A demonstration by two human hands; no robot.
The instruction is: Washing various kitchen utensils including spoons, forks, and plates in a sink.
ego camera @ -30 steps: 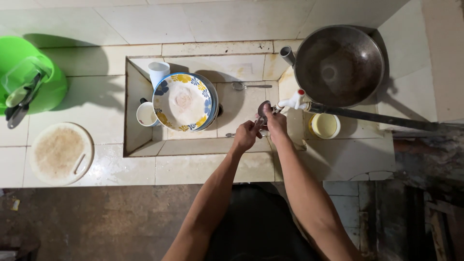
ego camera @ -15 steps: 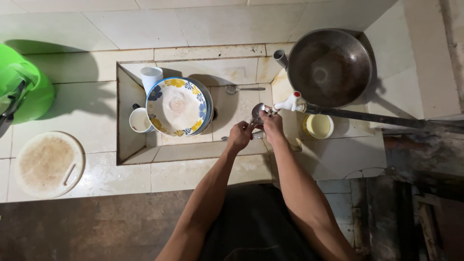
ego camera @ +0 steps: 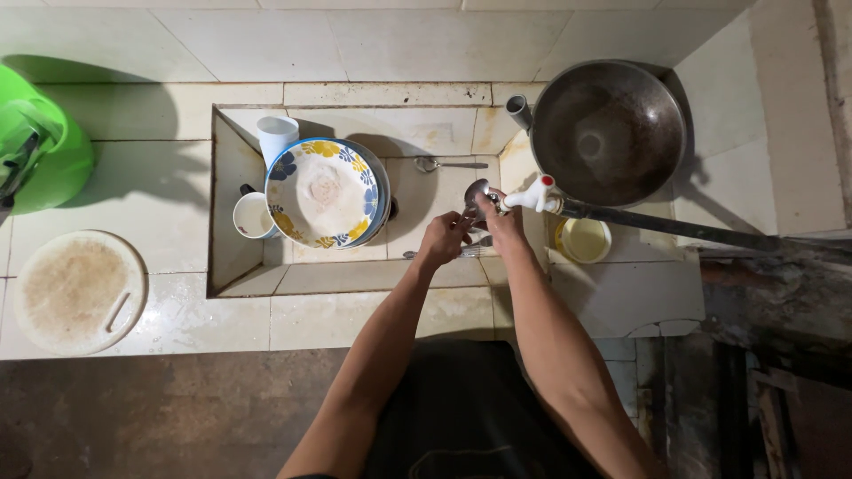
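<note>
- Left hand and right hand meet over the sink, both pinching a metal spoon, bowl up, just under the white tap.
- Left of the grip: flowered plate, two cups.
- Right: wok, yellow bowl.

Metal spoon — bowl up, tilted — beside the white tap, over the sink.
</note>
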